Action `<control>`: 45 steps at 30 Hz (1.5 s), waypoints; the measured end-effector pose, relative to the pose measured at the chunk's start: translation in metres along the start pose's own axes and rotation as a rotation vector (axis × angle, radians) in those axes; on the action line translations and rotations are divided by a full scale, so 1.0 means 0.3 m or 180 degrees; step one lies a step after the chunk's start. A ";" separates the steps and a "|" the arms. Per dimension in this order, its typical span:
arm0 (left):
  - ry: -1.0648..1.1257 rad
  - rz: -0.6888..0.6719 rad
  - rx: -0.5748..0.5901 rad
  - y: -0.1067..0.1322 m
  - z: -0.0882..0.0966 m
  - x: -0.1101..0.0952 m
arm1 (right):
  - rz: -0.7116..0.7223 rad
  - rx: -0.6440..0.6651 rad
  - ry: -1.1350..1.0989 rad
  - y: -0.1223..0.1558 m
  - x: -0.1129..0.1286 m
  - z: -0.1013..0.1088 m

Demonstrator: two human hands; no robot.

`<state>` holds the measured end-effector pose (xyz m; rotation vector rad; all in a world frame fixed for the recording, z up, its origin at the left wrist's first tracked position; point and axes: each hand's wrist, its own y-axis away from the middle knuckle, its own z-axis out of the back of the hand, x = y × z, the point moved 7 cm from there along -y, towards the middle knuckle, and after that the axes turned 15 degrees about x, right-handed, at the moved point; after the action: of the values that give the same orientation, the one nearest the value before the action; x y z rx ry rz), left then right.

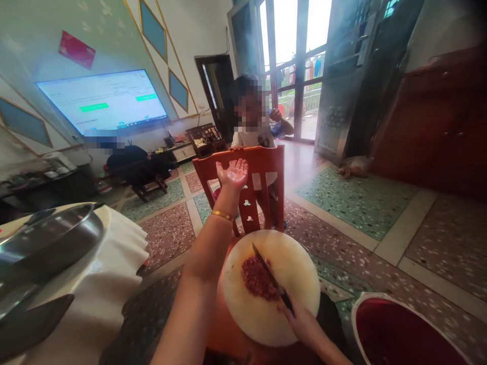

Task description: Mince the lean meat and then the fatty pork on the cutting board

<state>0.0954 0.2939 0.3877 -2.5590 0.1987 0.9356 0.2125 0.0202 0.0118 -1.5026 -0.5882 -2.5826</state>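
My left hand [233, 174] is stretched out palm up, fingers spread, in front of the wooden chair's backrest [277, 187]; nothing lies in it. A gold bangle [222, 215] circles that wrist. Below, a round white cutting board [300, 263] rests on the chair seat. Dark red minced meat [253, 278] is heaped left of the board's middle. My right hand [297, 320] grips the black handle of a knife [266, 266], whose blade lies across the mince and points away from me. The handle is partly hidden by my fingers.
A person [253, 116] stands behind the chair, one hand on its top rail. To the left, a metal basin [53, 243] sits on a cloth-covered table [114, 243]. A red-lined bucket [357, 304] stands at lower right. Another person [127, 159] sits near the screen [110, 101].
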 end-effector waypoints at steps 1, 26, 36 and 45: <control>0.0048 0.0008 -0.0032 0.034 0.024 -0.003 | -0.0006 -0.0091 0.0042 0.004 0.002 0.010; -0.1452 0.0619 -0.2093 1.198 0.795 0.496 | 0.0782 -0.0337 0.1044 0.092 0.448 0.149; -0.1765 0.0780 -0.2041 1.240 0.813 0.541 | 0.0512 -0.0173 0.1007 0.081 0.375 0.144; -0.1851 0.0859 -0.1836 1.242 0.825 0.556 | -0.0183 0.0206 0.1147 0.067 0.260 0.096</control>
<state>-0.0215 0.0611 -0.0121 -2.6321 0.1125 2.0408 0.2017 0.0209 0.0967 -0.9775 -0.6673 -2.7506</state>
